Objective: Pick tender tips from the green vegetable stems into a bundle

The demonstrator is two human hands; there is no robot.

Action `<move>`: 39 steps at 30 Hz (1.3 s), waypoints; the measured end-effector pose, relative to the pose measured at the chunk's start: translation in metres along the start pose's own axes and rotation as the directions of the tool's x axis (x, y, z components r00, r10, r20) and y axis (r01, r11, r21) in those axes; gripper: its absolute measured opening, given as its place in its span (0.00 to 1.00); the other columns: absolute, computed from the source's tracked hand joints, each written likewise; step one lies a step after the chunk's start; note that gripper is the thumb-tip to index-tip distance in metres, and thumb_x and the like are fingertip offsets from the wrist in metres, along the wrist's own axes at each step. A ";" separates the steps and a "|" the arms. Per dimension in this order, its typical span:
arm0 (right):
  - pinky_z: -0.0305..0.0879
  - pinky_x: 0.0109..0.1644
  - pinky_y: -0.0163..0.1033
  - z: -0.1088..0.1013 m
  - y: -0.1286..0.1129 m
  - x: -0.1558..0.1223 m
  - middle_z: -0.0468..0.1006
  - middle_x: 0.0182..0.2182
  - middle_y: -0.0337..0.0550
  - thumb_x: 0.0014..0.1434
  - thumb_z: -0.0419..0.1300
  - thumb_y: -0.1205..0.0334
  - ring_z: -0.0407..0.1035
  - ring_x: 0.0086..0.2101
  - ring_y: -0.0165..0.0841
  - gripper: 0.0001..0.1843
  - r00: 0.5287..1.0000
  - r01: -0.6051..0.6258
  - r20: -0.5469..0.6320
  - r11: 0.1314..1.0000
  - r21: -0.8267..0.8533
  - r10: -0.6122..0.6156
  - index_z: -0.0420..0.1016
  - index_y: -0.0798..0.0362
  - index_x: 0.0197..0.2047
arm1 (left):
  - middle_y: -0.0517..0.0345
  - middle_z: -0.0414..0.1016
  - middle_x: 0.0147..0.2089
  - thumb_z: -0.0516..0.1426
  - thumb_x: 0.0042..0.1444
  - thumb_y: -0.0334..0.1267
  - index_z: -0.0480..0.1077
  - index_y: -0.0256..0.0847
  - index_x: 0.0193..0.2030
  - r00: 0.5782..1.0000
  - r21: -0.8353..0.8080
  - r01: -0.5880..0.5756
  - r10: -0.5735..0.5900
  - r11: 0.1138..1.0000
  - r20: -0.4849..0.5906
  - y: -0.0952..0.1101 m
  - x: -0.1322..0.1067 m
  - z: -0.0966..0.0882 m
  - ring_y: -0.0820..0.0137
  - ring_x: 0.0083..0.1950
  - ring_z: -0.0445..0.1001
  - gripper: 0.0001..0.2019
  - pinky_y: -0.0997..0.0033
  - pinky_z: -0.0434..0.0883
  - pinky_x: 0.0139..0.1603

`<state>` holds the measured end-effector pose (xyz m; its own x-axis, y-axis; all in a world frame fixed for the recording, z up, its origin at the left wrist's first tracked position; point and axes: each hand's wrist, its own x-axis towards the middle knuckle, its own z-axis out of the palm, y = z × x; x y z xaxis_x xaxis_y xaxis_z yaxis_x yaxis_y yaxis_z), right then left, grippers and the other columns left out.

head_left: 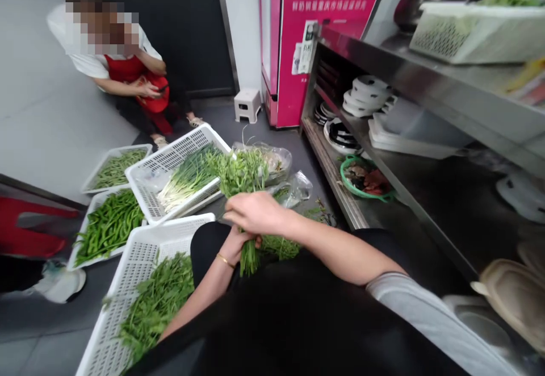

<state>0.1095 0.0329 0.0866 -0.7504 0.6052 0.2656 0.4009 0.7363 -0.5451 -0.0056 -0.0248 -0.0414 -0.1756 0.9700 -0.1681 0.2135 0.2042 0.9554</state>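
Note:
A bunch of leafy green herbs (240, 170) stands upright between my knees, its leaves on top and its cut stems below. My left hand (238, 246), with a thin bracelet at the wrist, is closed round the stems. Just above it, my right hand (258, 212) is wrapped across the same bunch, with the fingers curled. More loose greens (281, 246) lie beneath my right forearm. To my left, a white basket (187, 224) holds a pile of similar leafy greens (159, 296).
Ahead are baskets of spring onions (193, 174), green chillies (111, 222) and green beans (121, 168). A seated person (128, 75) in a red apron is beyond. A metal shelf (383, 80) with stacked dishes runs along my right. A small stool (247, 106) stands by the pink fridge (293, 97).

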 end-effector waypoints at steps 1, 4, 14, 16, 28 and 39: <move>0.56 0.30 0.32 -0.004 0.011 -0.005 0.75 0.27 0.41 0.57 0.54 0.56 0.66 0.27 0.28 0.12 0.994 -0.081 -0.071 0.997 -0.003 0.081 0.71 0.54 0.29 | 0.53 0.72 0.32 0.55 0.55 0.45 0.69 0.30 0.46 0.995 -0.083 0.032 -0.025 0.996 0.094 0.000 -0.002 -0.003 0.68 0.28 0.72 0.19 0.66 0.73 0.29; 0.56 0.30 0.31 -0.016 0.047 -0.023 0.72 0.23 0.38 0.56 0.55 0.54 0.63 0.24 0.26 0.13 0.908 -0.281 -0.288 0.952 0.120 0.304 0.71 0.55 0.28 | 0.54 0.72 0.22 0.62 0.46 0.38 0.69 0.31 0.46 0.910 -0.373 0.235 -0.068 0.898 0.410 -0.004 -0.005 -0.008 0.69 0.20 0.70 0.20 0.71 0.69 0.22; 0.61 0.20 0.33 -0.009 0.091 -0.052 0.68 0.17 0.34 0.43 0.63 0.47 0.62 0.16 0.26 0.20 0.748 -0.342 -0.155 0.575 0.743 0.646 0.70 0.57 0.30 | 0.59 0.70 0.22 0.64 0.43 0.40 0.69 0.32 0.45 0.862 -0.498 0.341 -0.053 0.797 0.504 0.003 -0.001 0.015 0.77 0.20 0.66 0.23 0.77 0.62 0.21; 0.63 0.20 0.33 -0.012 0.097 -0.068 0.69 0.17 0.35 0.43 0.63 0.48 0.64 0.16 0.27 0.21 0.757 -0.310 -0.119 0.513 0.801 0.643 0.70 0.57 0.32 | 0.58 0.71 0.24 0.65 0.43 0.38 0.70 0.32 0.42 0.863 -0.507 0.377 -0.095 0.775 0.497 0.003 -0.003 0.016 0.75 0.21 0.68 0.19 0.76 0.63 0.22; 0.55 0.29 0.32 -0.044 0.111 -0.104 0.62 0.18 0.35 0.52 0.58 0.55 0.58 0.22 0.25 0.16 0.773 -0.376 -0.479 0.909 0.182 0.416 0.63 0.55 0.20 | 0.63 0.65 0.19 0.63 0.46 0.34 0.69 0.32 0.39 0.798 -0.511 0.440 -0.061 0.738 0.599 0.018 -0.011 0.028 0.80 0.16 0.59 0.13 0.78 0.53 0.18; 0.59 0.30 0.33 -0.045 0.117 -0.112 0.69 0.22 0.38 0.49 0.54 0.58 0.63 0.25 0.28 0.10 0.855 -0.471 -0.238 0.882 0.018 0.461 0.63 0.54 0.21 | 0.63 0.64 0.19 0.62 0.47 0.37 0.69 0.32 0.37 0.807 -0.491 0.423 -0.070 0.762 0.586 0.016 -0.012 0.024 0.81 0.15 0.57 0.12 0.77 0.53 0.17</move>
<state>0.2643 0.0653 0.0288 -0.3316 0.9288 0.1653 0.6975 0.3594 -0.6200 0.0233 -0.0298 -0.0299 0.4065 0.8459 -0.3454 -0.3832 0.5010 0.7760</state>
